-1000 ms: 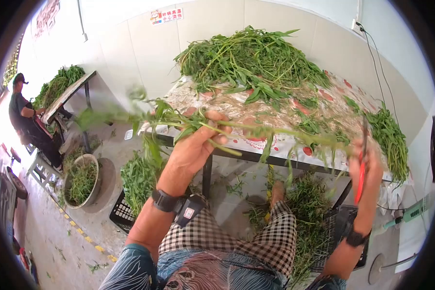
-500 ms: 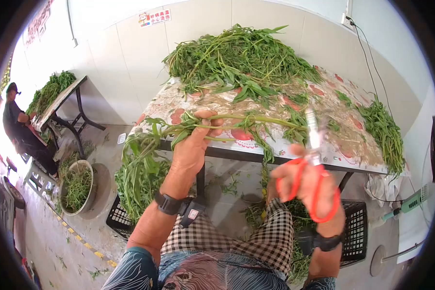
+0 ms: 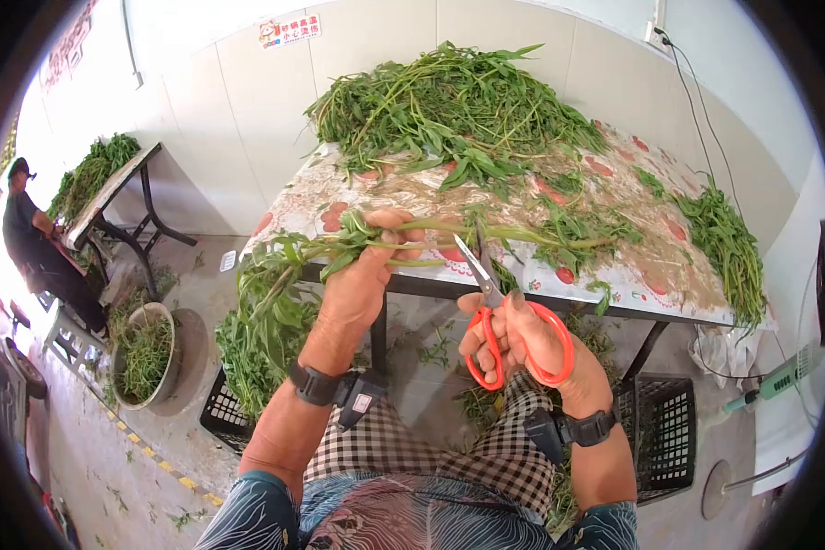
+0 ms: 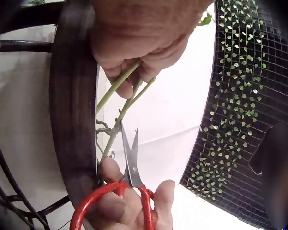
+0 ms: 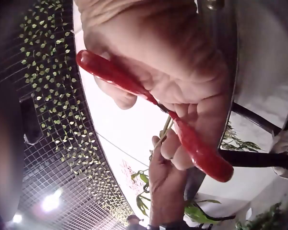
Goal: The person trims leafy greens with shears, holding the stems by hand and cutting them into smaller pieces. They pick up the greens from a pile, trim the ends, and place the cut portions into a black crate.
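My left hand (image 3: pixel 365 270) pinches several green stems (image 3: pixel 522 233) above the table's front edge; their leafy ends hang down to the left and the bare ends point right. In the left wrist view the stems (image 4: pixel 119 89) run out from between the fingers. Red-handled scissors (image 3: pixel 491 291) are in my right hand (image 3: pixel 550 344), its fingers through the loops. The blades stand apart, tips up at the stems, a little right of my left hand. In the right wrist view the red handles (image 5: pixel 197 146) cross the palm.
A large heap of greens (image 3: pixel 449 110) lies at the back of the patterned table (image 3: pixel 293 197), a bundle (image 3: pixel 724 247) at its right end. Black crates (image 3: pixel 665 440) and a tub (image 3: pixel 168 367) of greens stand on the floor. A person (image 3: pixel 37 238) is at another table, far left.
The right hand has come in from the right with the scissors, toward the left hand. The left hand still holds the stems, now lower and slightly left of where it was.
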`<action>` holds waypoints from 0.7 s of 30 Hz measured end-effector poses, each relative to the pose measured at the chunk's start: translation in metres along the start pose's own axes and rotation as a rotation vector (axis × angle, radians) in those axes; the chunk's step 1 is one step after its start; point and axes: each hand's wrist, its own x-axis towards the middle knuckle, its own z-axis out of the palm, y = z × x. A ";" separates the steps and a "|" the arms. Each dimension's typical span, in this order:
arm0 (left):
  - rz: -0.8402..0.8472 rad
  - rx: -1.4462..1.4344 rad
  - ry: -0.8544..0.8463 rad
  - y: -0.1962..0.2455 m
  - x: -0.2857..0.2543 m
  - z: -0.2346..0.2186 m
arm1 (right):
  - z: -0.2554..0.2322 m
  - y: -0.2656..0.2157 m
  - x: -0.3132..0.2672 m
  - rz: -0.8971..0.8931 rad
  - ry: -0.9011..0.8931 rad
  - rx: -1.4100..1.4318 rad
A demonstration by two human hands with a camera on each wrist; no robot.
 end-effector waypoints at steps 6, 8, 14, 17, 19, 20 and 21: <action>-0.050 -0.032 -0.102 0.000 -0.004 -0.007 | 0.002 -0.009 0.016 -0.084 0.058 -0.055; -0.056 -0.043 -0.116 0.000 -0.004 -0.008 | -0.001 -0.006 0.020 -0.115 0.053 -0.059; -0.070 -0.027 -0.052 0.002 -0.003 -0.003 | -0.004 -0.009 0.018 -0.104 0.056 -0.056; -0.104 -0.023 0.066 0.008 -0.001 0.004 | -0.002 -0.012 0.010 -0.099 0.103 -0.062; -0.174 -0.018 0.174 0.011 0.002 0.004 | -0.004 -0.018 -0.002 -0.118 0.092 -0.133; -0.172 0.009 0.182 0.013 0.003 0.003 | -0.006 -0.021 -0.008 -0.179 0.172 -0.172; -0.173 0.036 0.188 0.015 0.004 0.001 | -0.010 -0.023 -0.016 -0.238 0.253 -0.209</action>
